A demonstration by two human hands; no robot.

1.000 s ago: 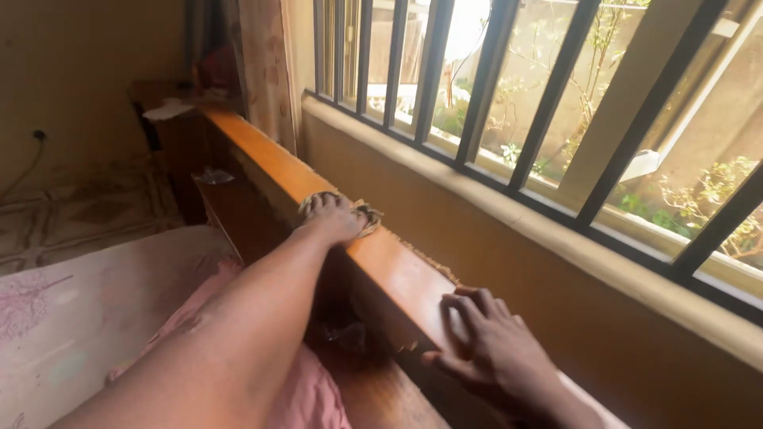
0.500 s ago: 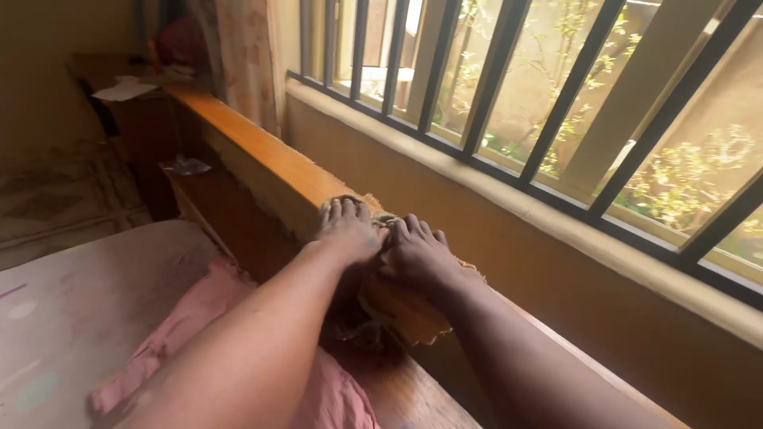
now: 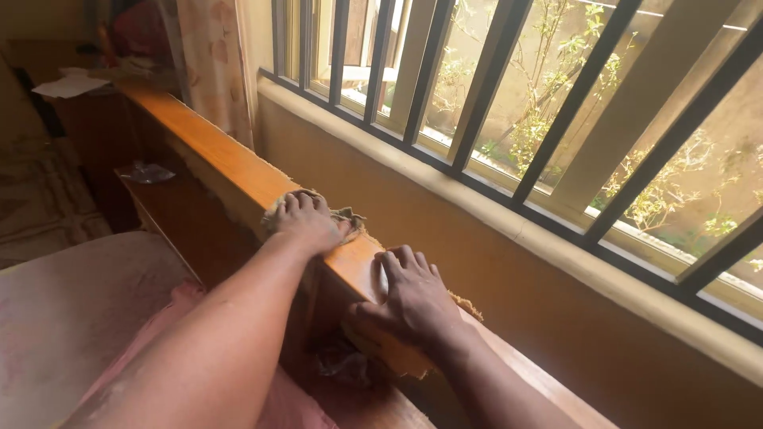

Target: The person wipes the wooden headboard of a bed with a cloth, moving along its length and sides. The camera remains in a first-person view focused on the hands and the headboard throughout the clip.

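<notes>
A frayed, dull tan cloth rag (image 3: 347, 218) lies on the flat top of a long orange-brown polished wooden headboard rail (image 3: 208, 148), just left of the middle of the frame. The left hand (image 3: 304, 222) presses down on it, fingers spread flat over the cloth rather than curled around it. Just below and to the right, the right hand (image 3: 407, 295) rests palm-down on the same rail, fingers open, thumb hooked over the near edge, holding nothing. Under the rail, at lower left, lie a pink crumpled sheet (image 3: 171, 334) and a pale patterned mattress (image 3: 71, 310). A black barred window (image 3: 485, 95) with green plants beyond fills the upper right. A floral curtain (image 3: 211, 63) hangs at upper left.
</notes>
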